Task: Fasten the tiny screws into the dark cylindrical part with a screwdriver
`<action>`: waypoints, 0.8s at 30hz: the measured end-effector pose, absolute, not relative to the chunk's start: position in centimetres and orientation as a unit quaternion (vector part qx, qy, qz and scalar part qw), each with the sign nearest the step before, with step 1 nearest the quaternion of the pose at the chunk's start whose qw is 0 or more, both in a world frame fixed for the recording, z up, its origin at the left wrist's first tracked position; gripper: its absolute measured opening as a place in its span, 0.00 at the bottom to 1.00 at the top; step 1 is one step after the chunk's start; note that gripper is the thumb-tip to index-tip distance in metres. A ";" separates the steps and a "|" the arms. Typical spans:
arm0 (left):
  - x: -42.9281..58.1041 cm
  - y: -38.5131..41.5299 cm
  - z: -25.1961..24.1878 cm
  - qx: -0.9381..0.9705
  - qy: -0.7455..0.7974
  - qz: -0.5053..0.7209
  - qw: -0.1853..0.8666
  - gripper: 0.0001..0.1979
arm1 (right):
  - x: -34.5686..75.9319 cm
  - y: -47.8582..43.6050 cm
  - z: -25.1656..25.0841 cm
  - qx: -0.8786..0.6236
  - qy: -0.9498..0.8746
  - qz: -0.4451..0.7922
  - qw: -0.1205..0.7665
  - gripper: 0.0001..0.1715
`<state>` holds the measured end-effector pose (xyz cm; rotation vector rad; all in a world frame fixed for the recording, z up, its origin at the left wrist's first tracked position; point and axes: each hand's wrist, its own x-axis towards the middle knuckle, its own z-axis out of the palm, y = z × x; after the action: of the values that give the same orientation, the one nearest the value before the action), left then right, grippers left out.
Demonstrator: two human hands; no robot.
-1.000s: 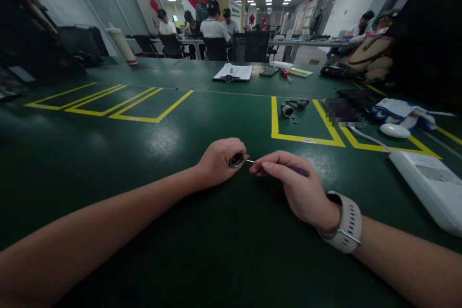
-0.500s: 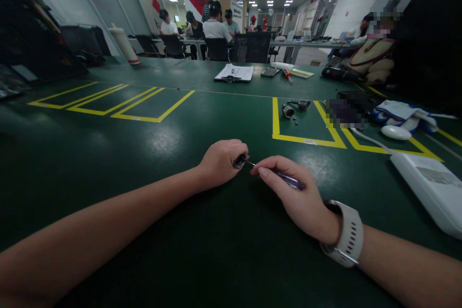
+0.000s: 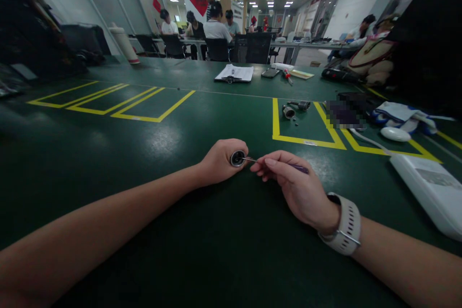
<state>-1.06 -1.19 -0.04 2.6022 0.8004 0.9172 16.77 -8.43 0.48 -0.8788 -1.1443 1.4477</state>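
Note:
My left hand [image 3: 224,160] is wrapped round a hollow, round metal part [image 3: 237,158], its open end turned toward me. Only the rim and dark inside of that part show; the fingers hide the rest. Between the thumb and fingers of my right hand [image 3: 288,173] is a screwdriver [image 3: 300,168] with a purple handle. Its thin shaft points left, and the tip reaches into the mouth of the metal part. Both hands are low over the dark green table [image 3: 216,250]. A pale watch [image 3: 344,226] circles my right wrist.
Metal pieces [image 3: 288,111] and small bits lie inside a yellow tape outline [image 3: 276,120]. A white power bank-like box [image 3: 429,187] with a cable is at right, near a white mouse-shaped object [image 3: 396,134]. Farther back are a clipboard [image 3: 234,73] and a red-handled tool [image 3: 288,76].
The metal part's opening has turned more toward me. My right hand has rolled and the screwdriver lies flatter, its tip farther left in the opening.

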 end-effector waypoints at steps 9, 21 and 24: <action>-0.8 -1.6 -0.3 0.924 0.316 0.213 0.013 0.06 | 16.7 -9.1 0.7 -0.435 -0.607 0.462 0.478 0.06; -1.0 -1.4 0.0 0.917 0.277 0.262 0.117 0.06 | 16.7 -8.3 1.3 -0.394 -0.454 0.621 0.503 0.06; -0.8 -1.4 -0.1 0.924 0.286 0.236 0.095 0.06 | 16.8 -8.4 1.2 -0.391 -0.470 0.608 0.507 0.06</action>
<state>-0.82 -1.42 -0.09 2.7384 0.8465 0.6993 16.81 -8.40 1.17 -0.9434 -1.1323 1.4649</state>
